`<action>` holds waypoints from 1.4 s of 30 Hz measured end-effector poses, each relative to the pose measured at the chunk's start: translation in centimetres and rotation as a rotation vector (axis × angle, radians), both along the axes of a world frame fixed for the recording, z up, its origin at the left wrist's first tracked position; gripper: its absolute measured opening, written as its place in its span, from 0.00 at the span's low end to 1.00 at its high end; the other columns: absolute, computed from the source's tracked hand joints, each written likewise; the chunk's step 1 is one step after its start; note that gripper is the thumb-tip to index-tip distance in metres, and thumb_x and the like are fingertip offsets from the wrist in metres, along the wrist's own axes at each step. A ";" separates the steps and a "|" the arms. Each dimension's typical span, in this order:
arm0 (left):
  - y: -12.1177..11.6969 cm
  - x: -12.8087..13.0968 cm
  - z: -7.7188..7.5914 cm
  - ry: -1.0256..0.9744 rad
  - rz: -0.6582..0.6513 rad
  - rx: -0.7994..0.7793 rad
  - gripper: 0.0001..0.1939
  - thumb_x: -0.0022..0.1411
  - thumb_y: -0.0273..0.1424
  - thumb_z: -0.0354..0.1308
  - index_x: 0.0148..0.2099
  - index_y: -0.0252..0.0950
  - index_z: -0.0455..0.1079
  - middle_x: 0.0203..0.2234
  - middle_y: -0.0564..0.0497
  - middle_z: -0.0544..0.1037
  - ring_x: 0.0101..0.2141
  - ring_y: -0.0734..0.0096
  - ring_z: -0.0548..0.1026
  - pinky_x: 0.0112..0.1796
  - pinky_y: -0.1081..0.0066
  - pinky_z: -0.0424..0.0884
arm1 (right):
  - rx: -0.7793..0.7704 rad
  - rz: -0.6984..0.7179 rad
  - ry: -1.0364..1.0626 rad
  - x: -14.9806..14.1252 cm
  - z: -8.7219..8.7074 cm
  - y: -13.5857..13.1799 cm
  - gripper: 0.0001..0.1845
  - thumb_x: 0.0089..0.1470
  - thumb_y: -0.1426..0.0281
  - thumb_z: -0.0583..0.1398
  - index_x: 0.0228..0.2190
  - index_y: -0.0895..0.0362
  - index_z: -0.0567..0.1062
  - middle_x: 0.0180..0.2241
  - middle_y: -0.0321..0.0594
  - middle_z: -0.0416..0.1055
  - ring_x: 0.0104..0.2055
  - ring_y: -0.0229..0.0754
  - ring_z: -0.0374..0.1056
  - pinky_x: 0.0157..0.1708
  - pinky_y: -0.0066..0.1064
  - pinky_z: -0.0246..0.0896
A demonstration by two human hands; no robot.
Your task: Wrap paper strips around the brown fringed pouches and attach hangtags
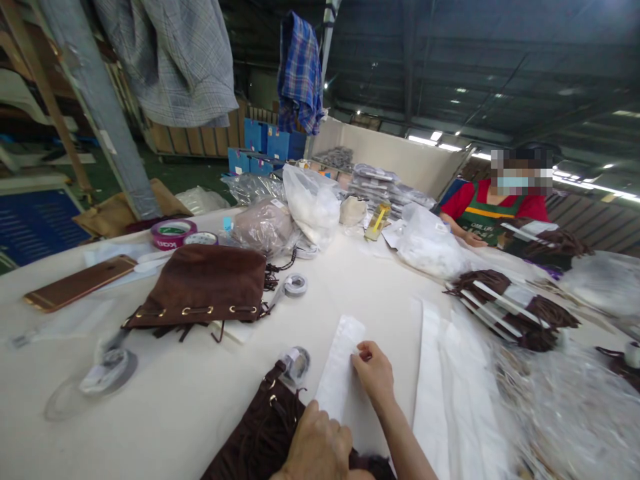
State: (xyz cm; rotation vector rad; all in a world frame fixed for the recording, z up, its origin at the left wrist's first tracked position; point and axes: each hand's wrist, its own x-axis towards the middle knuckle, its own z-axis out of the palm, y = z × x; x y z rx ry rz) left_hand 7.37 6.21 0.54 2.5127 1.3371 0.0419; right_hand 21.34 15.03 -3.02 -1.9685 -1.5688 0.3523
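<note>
A folded white strip point(340, 360), paper or thin cloth, I cannot tell which, slants up between my hands. My right hand point(376, 375) pinches its right edge with thumb and fingertips. Lower down, my left hand point(320, 440) is closed over the strip's near end, its fingertips partly hidden. Beside and beneath that hand lies a brown fringed bag point(250, 427) with gold eyelets; part of it is covered by the hand. A small clear-wrapped roll point(297, 364) touches the bag's top. Farther left rests a second brown bag point(205, 283), with a drawstring through its eyelets.
More white strips point(433, 393) lie at right, near bundled brown straps point(515, 307) and clear plastic point(570, 407). On the left are a phone point(80, 283), purple tape point(173, 233) and a coiled strap point(110, 372). Across the table sits a co-worker point(500, 207) wearing an apron.
</note>
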 end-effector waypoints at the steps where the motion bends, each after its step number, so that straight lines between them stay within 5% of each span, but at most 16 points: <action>1: 0.1 0.0 -0.2 0.006 -0.013 0.009 0.23 0.50 0.51 0.59 0.31 0.34 0.75 0.24 0.44 0.78 0.30 0.57 0.77 0.39 0.61 0.66 | 0.003 -0.008 0.004 0.0 0.0 0.4 0.11 0.46 0.66 0.55 0.31 0.54 0.74 0.23 0.34 0.71 0.25 0.40 0.68 0.26 0.28 0.59; 5: 0.2 0.1 -1.7 0.018 -0.039 0.066 0.13 0.56 0.39 0.58 0.29 0.34 0.74 0.22 0.46 0.78 0.27 0.60 0.76 0.35 0.63 0.64 | -0.004 -0.065 -0.011 0.1 0.0 2.2 0.14 0.48 0.63 0.55 0.34 0.56 0.75 0.25 0.40 0.72 0.27 0.43 0.68 0.27 0.31 0.59; 11: 0.3 0.1 -3.3 -0.054 -0.060 0.136 0.15 0.58 0.41 0.55 0.26 0.36 0.72 0.19 0.48 0.76 0.22 0.64 0.73 0.30 0.65 0.59 | -0.059 -0.079 -0.029 0.0 -0.3 3.3 0.10 0.47 0.65 0.55 0.23 0.55 0.76 0.24 0.42 0.73 0.26 0.44 0.68 0.24 0.30 0.55; 17: 0.2 -0.1 -4.0 -0.091 -0.062 0.161 0.09 0.57 0.32 0.57 0.25 0.36 0.71 0.18 0.50 0.76 0.23 0.66 0.73 0.31 0.66 0.57 | -0.040 -0.086 -0.050 -0.5 -0.5 3.1 0.09 0.45 0.68 0.54 0.19 0.55 0.72 0.22 0.41 0.71 0.25 0.43 0.67 0.24 0.31 0.54; 25: 0.5 0.1 -4.0 -0.075 -0.081 0.162 0.08 0.55 0.33 0.60 0.25 0.37 0.71 0.18 0.52 0.75 0.21 0.68 0.72 0.29 0.67 0.55 | 0.142 -0.014 0.042 0.3 0.2 1.9 0.11 0.47 0.61 0.50 0.24 0.54 0.66 0.27 0.43 0.69 0.28 0.44 0.66 0.30 0.35 0.60; 29: 0.4 0.2 -3.7 -0.082 -0.067 0.174 0.17 0.58 0.41 0.54 0.24 0.36 0.71 0.17 0.49 0.75 0.20 0.66 0.71 0.28 0.66 0.55 | 0.231 0.047 0.114 0.8 0.5 1.8 0.12 0.48 0.60 0.48 0.26 0.54 0.64 0.36 0.48 0.70 0.36 0.45 0.67 0.36 0.37 0.64; 34: 0.2 0.2 -3.9 -0.129 -0.051 0.188 0.30 0.60 0.53 0.42 0.24 0.36 0.71 0.15 0.47 0.74 0.19 0.66 0.70 0.29 0.65 0.57 | 0.294 0.072 0.171 1.0 0.9 1.6 0.10 0.51 0.63 0.50 0.24 0.55 0.64 0.36 0.50 0.71 0.33 0.44 0.69 0.33 0.38 0.65; 42: 0.5 0.1 -2.2 -0.034 -0.036 0.021 0.33 0.53 0.59 0.47 0.29 0.34 0.74 0.21 0.44 0.77 0.25 0.60 0.75 0.33 0.64 0.60 | 0.373 0.309 0.234 0.0 0.1 0.5 0.06 0.49 0.67 0.55 0.23 0.55 0.68 0.41 0.47 0.69 0.43 0.44 0.68 0.45 0.41 0.64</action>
